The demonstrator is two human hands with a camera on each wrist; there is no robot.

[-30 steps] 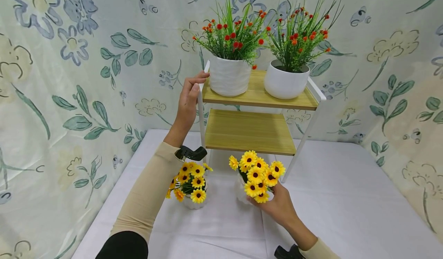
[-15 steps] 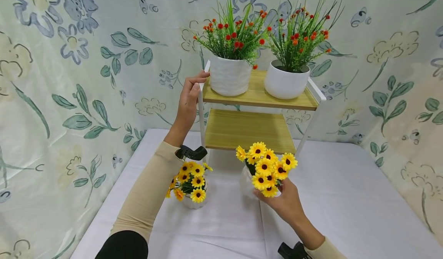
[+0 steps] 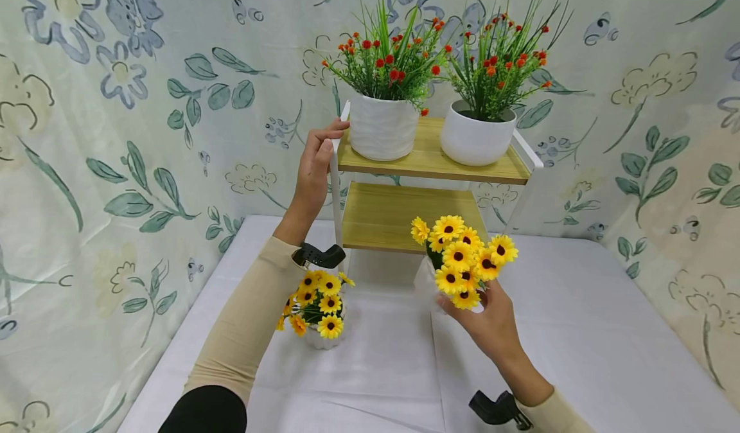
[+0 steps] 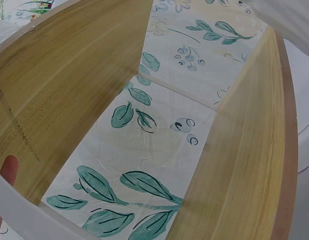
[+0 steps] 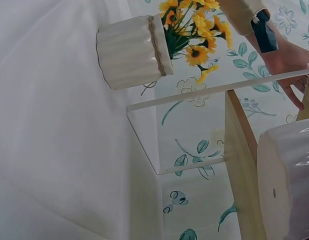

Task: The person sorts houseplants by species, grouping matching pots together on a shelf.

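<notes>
The right hand (image 3: 488,320) held a small white pot of yellow sunflowers (image 3: 460,259) lifted clear of the white-covered surface (image 3: 578,330), its grip wrapped around the pot's lower body so the blooms stood upright above the fingers. The pot hung just in front of the lower wooden shelf (image 3: 413,218) of the two-tier plant stand (image 3: 523,144), about level with its front edge and not resting on it.

The left hand (image 3: 315,169) gripped the stand's white frame at the top left corner, fingers curled over the rail, a hold that looked meant to steady the light stand. From the left wrist view one fingertip (image 4: 8,169) lay against the white rail, with the two shelves running away from it.

Beyond the left grip, on the upper shelf (image 3: 430,153), two white pots of red-budded grass stood side by side, the ribbed one (image 3: 383,128) nearest the hand and the round one (image 3: 475,141) further right. Below the left forearm a second sunflower pot (image 3: 319,308) stood on the surface, well apart from the held one.
</notes>
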